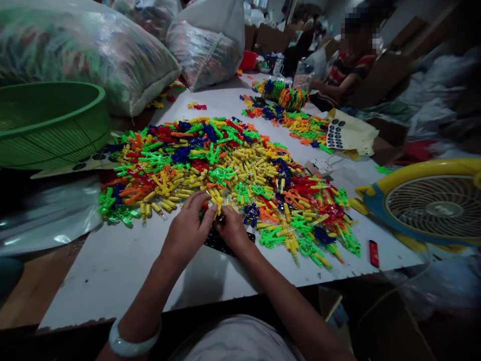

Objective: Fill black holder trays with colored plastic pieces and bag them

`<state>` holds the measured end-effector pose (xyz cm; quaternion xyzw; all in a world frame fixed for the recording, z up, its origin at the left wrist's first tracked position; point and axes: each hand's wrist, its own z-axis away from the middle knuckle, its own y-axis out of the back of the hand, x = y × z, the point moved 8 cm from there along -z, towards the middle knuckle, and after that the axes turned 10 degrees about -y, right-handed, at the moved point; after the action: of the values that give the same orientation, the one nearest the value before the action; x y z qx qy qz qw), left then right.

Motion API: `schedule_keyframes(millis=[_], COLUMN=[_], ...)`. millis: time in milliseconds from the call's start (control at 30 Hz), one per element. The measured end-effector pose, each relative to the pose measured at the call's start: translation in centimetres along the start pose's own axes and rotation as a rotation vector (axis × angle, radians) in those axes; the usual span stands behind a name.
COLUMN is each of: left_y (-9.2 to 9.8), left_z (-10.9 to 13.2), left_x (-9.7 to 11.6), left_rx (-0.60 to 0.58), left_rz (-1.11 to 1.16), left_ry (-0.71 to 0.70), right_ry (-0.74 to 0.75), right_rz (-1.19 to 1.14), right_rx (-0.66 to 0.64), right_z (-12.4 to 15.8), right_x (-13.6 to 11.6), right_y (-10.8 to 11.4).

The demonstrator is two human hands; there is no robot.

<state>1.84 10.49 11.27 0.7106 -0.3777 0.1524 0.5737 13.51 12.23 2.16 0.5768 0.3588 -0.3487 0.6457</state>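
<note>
In front of me my left hand (191,226) and my right hand (233,228) meet at the near edge of a heap of small plastic pieces. Between their fingertips is a small yellow plastic piece (219,204), which both hands pinch. An orange bit shows by my left fingers. Under the hands lies a black sheet with light dots (220,244), partly covered by them. Just beyond are many short yellow tubes with clear ends (244,168). Green, red, orange and blue plastic figures (221,175) lie mixed among them.
A green basket (52,118) and large filled plastic bags (93,50) stand at the left and back. On the right are a yellow and blue fan (432,205) and a red lighter (374,253). Across the white table (131,281) sits another person (341,80) near a second pile.
</note>
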Motion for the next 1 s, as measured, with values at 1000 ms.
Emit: schedule_keyframes(millis=[1000], left_y=[-0.1], left_z=[-1.1], left_x=[0.7], left_rx=[-0.028], left_rz=[-0.093], left_ry=[-0.014], right_ry=[-0.343], right_rz=[-0.552], right_rx=[-0.321], right_z=[2.0], right_x=[1.2], right_y=[1.1])
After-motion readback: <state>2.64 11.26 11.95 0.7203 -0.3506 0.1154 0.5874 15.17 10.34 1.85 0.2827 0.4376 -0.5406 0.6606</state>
